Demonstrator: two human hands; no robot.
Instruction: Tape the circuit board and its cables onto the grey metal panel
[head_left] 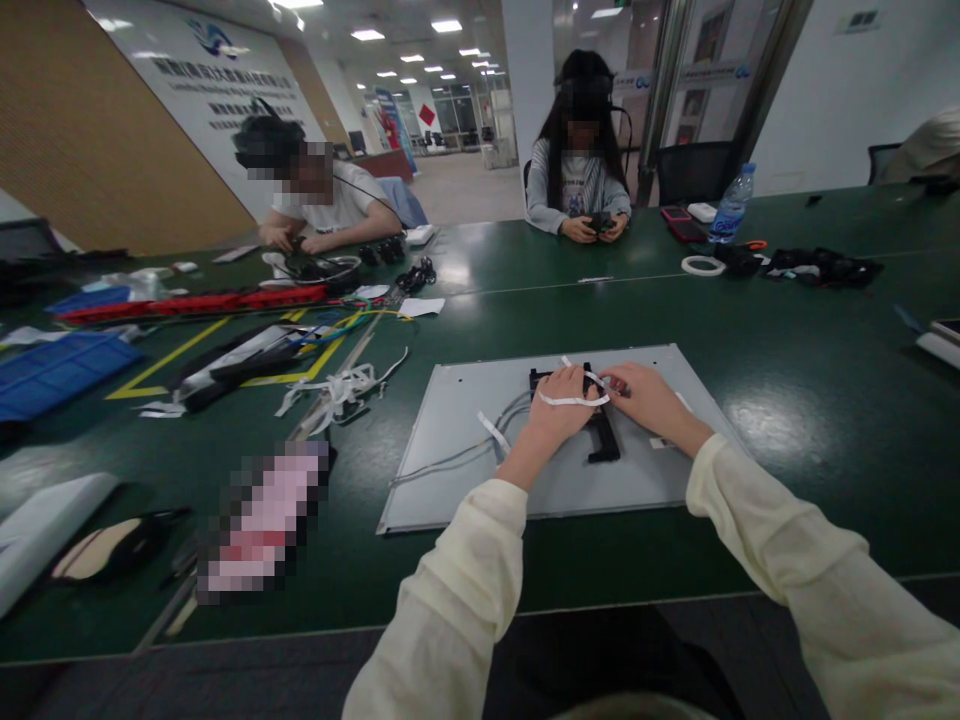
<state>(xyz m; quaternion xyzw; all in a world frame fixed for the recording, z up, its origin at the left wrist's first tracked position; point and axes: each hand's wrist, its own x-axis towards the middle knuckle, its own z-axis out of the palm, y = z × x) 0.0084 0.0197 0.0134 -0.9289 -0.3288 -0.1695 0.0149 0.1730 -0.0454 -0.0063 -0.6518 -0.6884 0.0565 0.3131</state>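
A light grey rectangular panel lies flat on the table in front of me. On its middle is a black plastic frame-like part, partly covered by my hands. My left hand is closed over the part, its fingertips mostly hidden. My right hand is pinched beside it, just right of the part, on a narrow white strip that loops across the left hand. A grey cable runs over the panel towards the part. Another short white strip sticks up near the cable.
Left of the panel are a tangle of white strips, a pixelated pink object and a blue crate. Across the table two people handle small dark things. At the back right stand a water bottle and a tape roll.
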